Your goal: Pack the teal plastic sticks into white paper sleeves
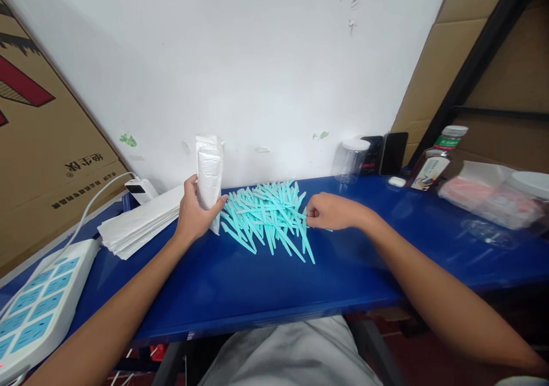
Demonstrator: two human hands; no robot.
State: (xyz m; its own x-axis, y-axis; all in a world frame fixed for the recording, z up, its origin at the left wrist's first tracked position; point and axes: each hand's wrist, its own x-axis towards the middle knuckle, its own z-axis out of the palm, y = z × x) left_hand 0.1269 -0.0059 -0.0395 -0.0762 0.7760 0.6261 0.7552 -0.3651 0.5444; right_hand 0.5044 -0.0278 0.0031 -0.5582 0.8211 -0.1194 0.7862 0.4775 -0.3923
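My left hand (pixel 195 211) is wrapped around a tall, narrow white paper-like bag (pixel 210 171), held upright against the wall side of the table. Just right of the bag lies a loose pile of flat turquoise plastic sticks (pixel 268 211) with tapered ends, crossing each other at many angles. At the pile's right edge my right hand (pixel 332 210) is closed, its fingertips pinched on a turquoise stick. A stick's tip shows below this hand; the fingers hide most of what they grip.
A stack of flat white bags (pixel 139 226) lies left of my left hand, near a power strip (pixel 47 300) and a cabled white device (pixel 141 190). Along the right stand a clear jar (pixel 349 163), phones (pixel 393 154), a bottle (pixel 433 160) and a pink-filled plastic bag (pixel 484 194).
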